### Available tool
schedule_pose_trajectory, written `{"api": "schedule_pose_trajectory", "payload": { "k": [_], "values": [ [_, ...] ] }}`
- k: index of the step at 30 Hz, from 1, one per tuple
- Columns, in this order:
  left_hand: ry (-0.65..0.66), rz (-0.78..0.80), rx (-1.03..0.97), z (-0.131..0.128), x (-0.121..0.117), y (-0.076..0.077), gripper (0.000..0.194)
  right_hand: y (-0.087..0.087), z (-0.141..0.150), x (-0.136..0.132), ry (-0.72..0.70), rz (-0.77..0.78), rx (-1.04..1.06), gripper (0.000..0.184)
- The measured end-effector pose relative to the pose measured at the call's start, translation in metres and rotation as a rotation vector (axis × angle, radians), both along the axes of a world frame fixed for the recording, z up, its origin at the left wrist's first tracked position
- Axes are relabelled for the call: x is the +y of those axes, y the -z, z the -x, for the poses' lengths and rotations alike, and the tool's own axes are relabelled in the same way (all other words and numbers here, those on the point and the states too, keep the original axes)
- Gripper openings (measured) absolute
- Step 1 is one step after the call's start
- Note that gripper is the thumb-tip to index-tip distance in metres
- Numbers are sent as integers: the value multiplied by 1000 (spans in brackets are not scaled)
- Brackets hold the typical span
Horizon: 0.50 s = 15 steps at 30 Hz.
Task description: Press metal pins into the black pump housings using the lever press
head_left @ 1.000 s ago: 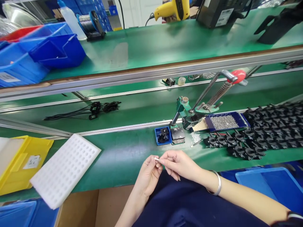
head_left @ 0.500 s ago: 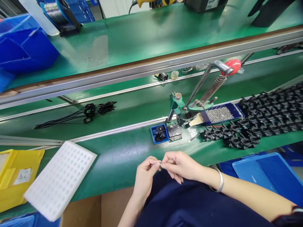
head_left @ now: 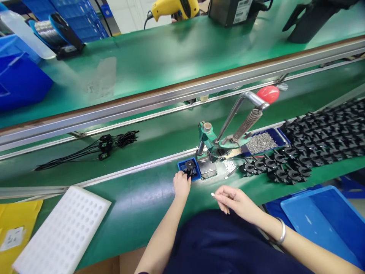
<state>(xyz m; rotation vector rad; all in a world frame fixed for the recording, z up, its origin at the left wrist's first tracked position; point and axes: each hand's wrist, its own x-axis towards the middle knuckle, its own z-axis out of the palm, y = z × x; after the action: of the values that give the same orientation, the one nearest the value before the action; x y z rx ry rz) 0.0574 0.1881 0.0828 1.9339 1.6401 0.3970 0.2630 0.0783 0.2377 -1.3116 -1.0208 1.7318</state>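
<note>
My left hand [head_left: 181, 184] reaches forward to a small blue tray [head_left: 188, 170] and its fingers close on a black plastic part [head_left: 189, 167] sitting in it. My right hand [head_left: 234, 200] hovers over the green bench near its front edge, pinching a tiny white piece [head_left: 212, 195] between thumb and forefinger. A silver bangle [head_left: 281, 232] is on that wrist. Just right of the tray stands a small metal block [head_left: 207, 167] under a green hand press [head_left: 216, 139] with a red-knobbed lever [head_left: 268, 94].
A heap of black plastic parts [head_left: 319, 140] and a blue tray of small metal pins [head_left: 261, 142] lie right of the press. A white foam tray with holes [head_left: 61, 228] and a yellow bin [head_left: 15, 224] sit left. Black cables [head_left: 97, 146] lie on the belt. A blue bin [head_left: 322, 220] is lower right.
My hands, which were together working the tiny white piece, have separated. The left hand has gone forward to the black part in the blue tray; the right keeps the white piece.
</note>
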Motion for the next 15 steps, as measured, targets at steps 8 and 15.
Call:
{"api": "schedule_pose_trajectory", "payload": {
  "k": [8,15],
  "values": [
    [-118,27,233,-20,12,27,18,12,-16,-1,97,57,-43,37],
    [-131,113,129,-12,15,14,18,16,-15,11,96,68,-20,41]
  ]
}}
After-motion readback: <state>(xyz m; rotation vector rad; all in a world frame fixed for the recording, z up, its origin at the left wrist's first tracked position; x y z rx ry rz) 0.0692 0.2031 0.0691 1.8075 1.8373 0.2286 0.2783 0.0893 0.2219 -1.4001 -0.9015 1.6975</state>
